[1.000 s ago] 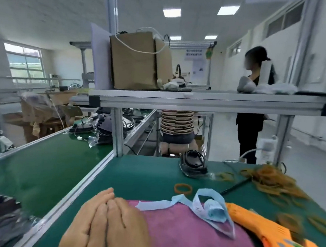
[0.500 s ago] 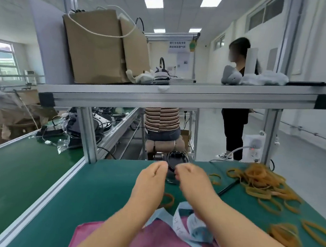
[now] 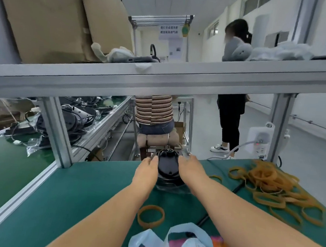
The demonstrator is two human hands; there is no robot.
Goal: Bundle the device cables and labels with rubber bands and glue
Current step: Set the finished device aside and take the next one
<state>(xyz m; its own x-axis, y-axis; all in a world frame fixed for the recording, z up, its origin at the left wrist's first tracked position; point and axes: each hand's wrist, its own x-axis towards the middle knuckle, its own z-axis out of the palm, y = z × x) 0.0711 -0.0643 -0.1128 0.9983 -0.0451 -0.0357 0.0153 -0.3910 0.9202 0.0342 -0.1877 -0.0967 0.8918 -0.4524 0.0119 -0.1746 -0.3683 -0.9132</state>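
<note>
**Both hands at the bagged device**

Left hand (image 3: 147,171) and right hand (image 3: 190,170) lie against either side of the black device (image 3: 167,168) in its clear bag, centre of the frame on the green table (image 3: 69,190); whether the fingers are clamped on it cannot be told; rubber band pile (image 3: 269,182) at right; single rubber band (image 3: 150,216) lower centre; blue labels (image 3: 190,246) at bottom edge.

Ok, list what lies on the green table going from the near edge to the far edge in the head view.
Light blue label strip → lone rubber band → black device between left hand and right hand.
</note>
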